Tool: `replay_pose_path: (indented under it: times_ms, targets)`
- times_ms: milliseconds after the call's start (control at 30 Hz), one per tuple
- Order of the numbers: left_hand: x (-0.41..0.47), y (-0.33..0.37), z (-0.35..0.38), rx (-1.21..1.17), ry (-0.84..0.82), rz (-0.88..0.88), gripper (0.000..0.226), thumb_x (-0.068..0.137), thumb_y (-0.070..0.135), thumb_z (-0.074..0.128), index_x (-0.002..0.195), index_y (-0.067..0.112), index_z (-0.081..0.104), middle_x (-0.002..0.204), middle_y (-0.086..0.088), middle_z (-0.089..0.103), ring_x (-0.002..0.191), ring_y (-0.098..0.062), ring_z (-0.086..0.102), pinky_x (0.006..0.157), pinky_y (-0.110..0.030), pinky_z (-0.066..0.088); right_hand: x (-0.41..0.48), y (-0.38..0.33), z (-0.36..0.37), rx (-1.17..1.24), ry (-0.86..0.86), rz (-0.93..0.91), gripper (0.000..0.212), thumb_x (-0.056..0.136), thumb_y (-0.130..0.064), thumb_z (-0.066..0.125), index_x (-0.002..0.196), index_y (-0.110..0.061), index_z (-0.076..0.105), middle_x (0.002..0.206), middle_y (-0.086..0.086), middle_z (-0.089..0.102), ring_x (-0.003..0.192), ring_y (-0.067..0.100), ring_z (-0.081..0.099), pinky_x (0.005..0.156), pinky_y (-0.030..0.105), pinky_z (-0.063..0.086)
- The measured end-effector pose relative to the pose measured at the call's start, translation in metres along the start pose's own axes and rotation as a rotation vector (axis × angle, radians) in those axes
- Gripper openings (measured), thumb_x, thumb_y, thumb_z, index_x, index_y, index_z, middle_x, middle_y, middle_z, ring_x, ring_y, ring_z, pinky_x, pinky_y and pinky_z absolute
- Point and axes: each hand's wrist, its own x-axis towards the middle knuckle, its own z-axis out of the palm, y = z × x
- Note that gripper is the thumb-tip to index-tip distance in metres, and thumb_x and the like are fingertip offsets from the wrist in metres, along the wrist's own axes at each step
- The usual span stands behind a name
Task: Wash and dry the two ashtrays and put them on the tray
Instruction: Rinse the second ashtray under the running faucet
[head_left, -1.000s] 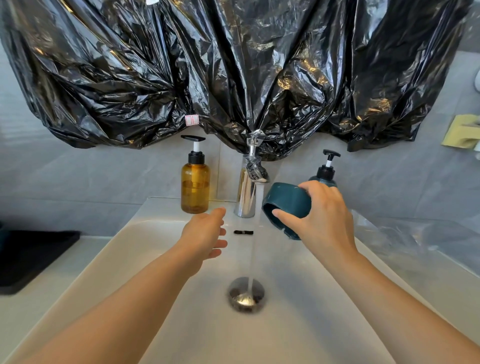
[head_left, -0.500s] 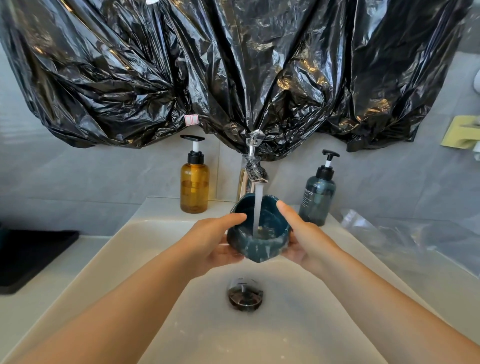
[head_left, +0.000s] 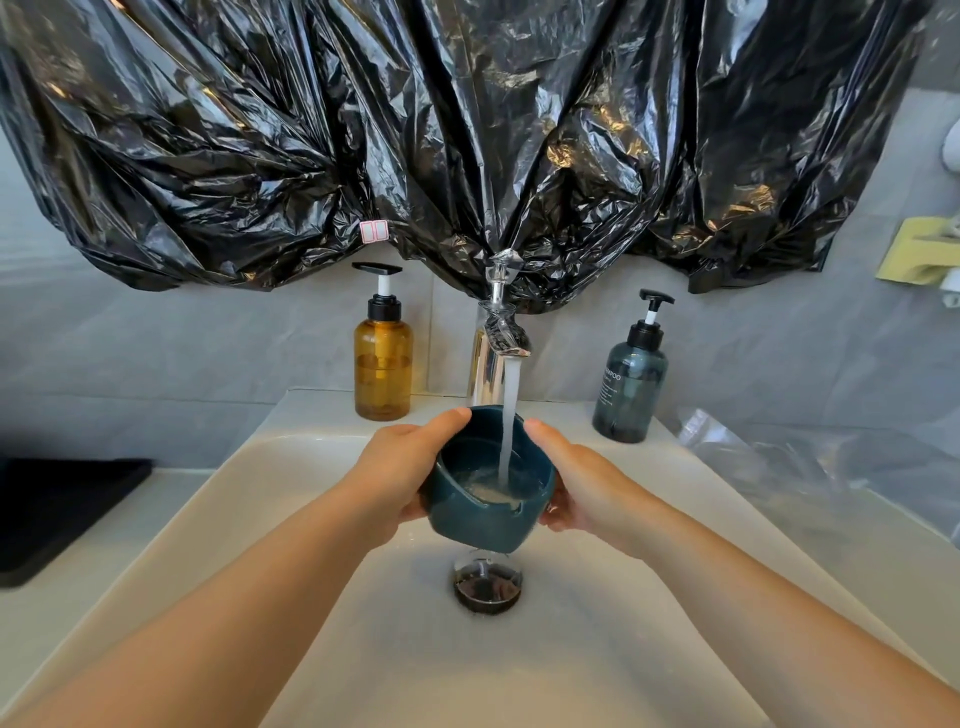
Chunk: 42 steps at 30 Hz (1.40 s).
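Head view, only one I've got. Ashtray (head_left: 485, 514) is a dark teal, thick-walled bowl held in the air over the sink (head_left: 311, 493), just above the drain (head_left: 487, 584) and toward the sink's back edge. It touches nothing but the hands.

Left hand (head_left: 400, 467) wraps the left wall, thumb up by the rim. Right hand (head_left: 582, 483) wraps the right wall the same way, fingers going under the base. Both hands are closed round it, neither is free.

Faucet (head_left: 493, 353) is running and the water stream (head_left: 510, 415) drops into the bowl, which is partly filled and foamy.

My read on handling: looks like glazed ceramic, so stiff, heavy for its size, heavier with water in it. Wet glaze will be slippery, and a drop onto the hard sink could chip it. I'd keep the hold on opposite outer walls, thumbs hooked over the rim and fingertips under the base. A notch shows in the near rim; I wouldn't pinch there.

Amber bottle (head_left: 383, 364) stands at the sink's back-left corner, teal bottle (head_left: 629, 387) at the back-right. Black plastic sheet (head_left: 467, 130) hangs above. Dark flat thing (head_left: 57, 509) lies at the tabletop's left edge; can't tell if it's the tray. Second ashtray isn't visible.
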Motion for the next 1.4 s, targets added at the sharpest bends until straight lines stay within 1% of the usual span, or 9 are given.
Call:
replay_pose_path:
  times_ms: [133, 300, 400, 467, 667, 733, 967, 1133, 1400]
  targets:
    - [0.001, -0.003, 0.008, 0.455, 0.062, 0.259, 0.055, 0.092, 0.051, 0.049, 0.137, 0.02, 0.046, 0.132, -0.003, 0.055, 0.116, -0.022, 0.056, 0.082, -0.026, 0.049, 0.002, 0.002, 0.0, 0.069, 0.088, 0.051, 0.046, 0.096, -0.063, 0.032, 0.098, -0.026, 0.058, 0.116, 0.017, 0.065, 0.109, 0.03, 0.061, 0.096, 0.038, 0.051]
    - [0.002, 0.004, 0.0, 0.597, 0.047, 0.371, 0.063, 0.085, 0.049, 0.061, 0.14, 0.025, 0.041, 0.141, 0.0, 0.045, 0.118, -0.017, 0.05, 0.074, -0.021, 0.046, 0.001, 0.003, -0.001, 0.314, 0.117, 0.152, 0.041, 0.097, -0.054, 0.039, 0.098, -0.018, 0.058, 0.094, 0.015, 0.066, 0.083, 0.02, 0.056, 0.072, 0.026, 0.048]
    - [0.0, 0.004, -0.002, 0.653, -0.025, 0.39, 0.065, 0.079, 0.051, 0.067, 0.136, 0.028, 0.044, 0.139, 0.004, 0.045, 0.117, -0.014, 0.049, 0.068, -0.017, 0.046, -0.001, 0.004, -0.001, 0.29, 0.122, 0.206, 0.043, 0.098, -0.053, 0.036, 0.097, -0.015, 0.055, 0.075, 0.009, 0.058, 0.065, 0.016, 0.049, 0.046, 0.016, 0.041]
    - [-0.002, 0.004, -0.002, 0.697, -0.082, 0.404, 0.055, 0.078, 0.052, 0.068, 0.126, 0.031, 0.052, 0.135, 0.006, 0.045, 0.118, -0.013, 0.047, 0.077, -0.022, 0.049, -0.001, 0.005, -0.002, 0.215, 0.14, 0.225, 0.047, 0.096, -0.057, 0.036, 0.101, -0.015, 0.057, 0.075, 0.008, 0.058, 0.058, 0.014, 0.044, 0.034, 0.015, 0.03]
    - [-0.011, 0.002, -0.001, 0.855, -0.333, 0.426, 0.018, 0.082, 0.027, 0.073, 0.099, 0.03, 0.066, 0.136, 0.009, 0.031, 0.118, -0.013, 0.045, 0.094, -0.022, 0.047, -0.004, -0.001, -0.004, 0.189, 0.228, 0.166, 0.044, 0.094, -0.055, 0.042, 0.116, -0.02, 0.058, 0.1, 0.007, 0.065, 0.082, 0.014, 0.054, 0.032, 0.014, 0.033]
    - [-0.01, 0.001, -0.001, 0.864, -0.348, 0.436, 0.011, 0.083, 0.021, 0.073, 0.09, 0.028, 0.067, 0.136, 0.009, 0.036, 0.113, -0.013, 0.049, 0.095, -0.026, 0.05, -0.003, -0.001, -0.003, 0.206, 0.223, 0.157, 0.045, 0.093, -0.054, 0.045, 0.12, -0.02, 0.058, 0.105, 0.007, 0.065, 0.089, 0.015, 0.056, 0.038, 0.015, 0.037]
    - [-0.009, -0.001, 0.003, 0.789, -0.357, 0.366, 0.007, 0.092, 0.02, 0.061, 0.095, 0.025, 0.063, 0.104, 0.006, 0.06, 0.091, -0.011, 0.055, 0.073, -0.02, 0.048, -0.003, 0.002, -0.008, 0.141, 0.125, 0.164, 0.043, 0.09, -0.056, 0.045, 0.089, -0.016, 0.058, 0.068, 0.005, 0.044, 0.047, 0.011, 0.03, 0.032, 0.015, 0.023]
    - [-0.004, -0.003, 0.001, 0.645, -0.356, 0.241, 0.016, 0.094, 0.021, 0.058, 0.107, 0.016, 0.065, 0.113, -0.004, 0.065, 0.105, -0.019, 0.06, 0.092, -0.034, 0.054, 0.003, 0.007, -0.013, 0.162, 0.108, 0.174, 0.056, 0.088, -0.068, 0.042, 0.083, -0.014, 0.055, 0.062, 0.003, 0.042, 0.047, 0.01, 0.028, 0.035, 0.016, 0.022]
    - [0.001, -0.003, -0.01, 0.322, -0.382, 0.089, 0.017, 0.095, 0.018, 0.057, 0.107, 0.008, 0.064, 0.111, -0.012, 0.07, 0.108, -0.026, 0.065, 0.094, -0.045, 0.054, 0.01, 0.012, -0.014, 0.211, 0.143, 0.185, 0.052, 0.091, -0.064, 0.042, 0.083, -0.014, 0.053, 0.06, 0.004, 0.049, 0.049, 0.013, 0.04, 0.045, 0.019, 0.033]
